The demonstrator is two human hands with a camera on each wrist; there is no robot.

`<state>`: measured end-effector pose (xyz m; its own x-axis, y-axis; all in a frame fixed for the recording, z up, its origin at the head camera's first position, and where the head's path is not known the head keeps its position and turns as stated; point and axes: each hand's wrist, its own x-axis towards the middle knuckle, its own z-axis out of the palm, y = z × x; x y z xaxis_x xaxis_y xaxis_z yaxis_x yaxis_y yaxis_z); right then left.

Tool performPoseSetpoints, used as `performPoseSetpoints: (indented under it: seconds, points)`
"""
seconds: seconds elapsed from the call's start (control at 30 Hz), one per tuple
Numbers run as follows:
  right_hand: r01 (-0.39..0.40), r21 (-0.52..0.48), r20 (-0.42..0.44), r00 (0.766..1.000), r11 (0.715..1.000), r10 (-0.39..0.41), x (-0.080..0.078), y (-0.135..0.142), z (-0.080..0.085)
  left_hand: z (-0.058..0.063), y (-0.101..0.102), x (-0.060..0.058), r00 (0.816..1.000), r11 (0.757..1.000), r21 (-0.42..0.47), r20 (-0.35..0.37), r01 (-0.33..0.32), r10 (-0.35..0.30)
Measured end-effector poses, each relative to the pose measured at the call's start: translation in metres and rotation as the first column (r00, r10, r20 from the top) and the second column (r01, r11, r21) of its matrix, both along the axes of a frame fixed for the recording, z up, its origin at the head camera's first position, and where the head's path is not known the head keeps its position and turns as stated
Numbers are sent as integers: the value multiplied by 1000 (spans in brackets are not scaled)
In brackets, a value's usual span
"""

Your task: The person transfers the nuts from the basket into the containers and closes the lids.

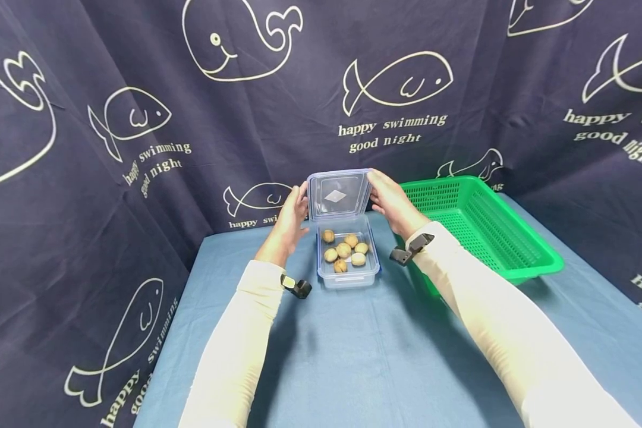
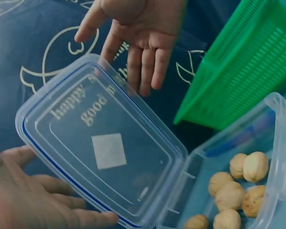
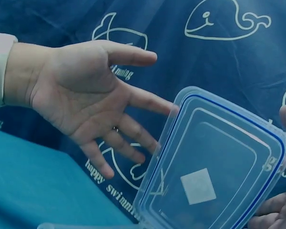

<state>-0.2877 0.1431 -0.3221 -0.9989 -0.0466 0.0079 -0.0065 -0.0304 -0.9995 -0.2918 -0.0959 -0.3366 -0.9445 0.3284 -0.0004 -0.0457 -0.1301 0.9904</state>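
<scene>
A clear plastic food container stands on the table with several walnuts inside. Its hinged lid is raised upright at the back edge, with blue sealing lines and a pale diamond-shaped patch. My left hand is beside the lid's left edge, its fingers stretched out and touching the rim. On the other side, my right hand has its fingers spread, with the index fingertip at the lid's upper right edge. Neither hand curls round the lid. In the right wrist view the right palm shows plainly.
A green perforated basket stands right of the container, partly behind my right forearm. Blue cloth covers the table. A dark curtain with whale and fish drawings hangs close behind. Both wrists wear small black cameras.
</scene>
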Motion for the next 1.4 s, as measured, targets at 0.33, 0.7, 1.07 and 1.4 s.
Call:
performPoseSetpoints:
  seconds: [0.33, 0.7, 1.07, 1.4]
  points:
    - [6, 81, -64, 998, 997, -1, -8, 7, -16, -20, 7, -17, 999, 998, 45, -11, 51, -50]
    - [29, 104, -97, 995, 994, -19, -14, 4, -30, -39, 2, -29, 997, 991, 106, -1, 82, -82]
    - [-38, 136, -54, 997, 990, 46, -6, 4, -37, -38, -8, -21, 996, 996, 13, 27, 90, -90]
    - [-55, 239, -10, 998, 969, 59, 14, 2, -45, -35, -13, 3, 995, 982, -164, 32, 95, -91]
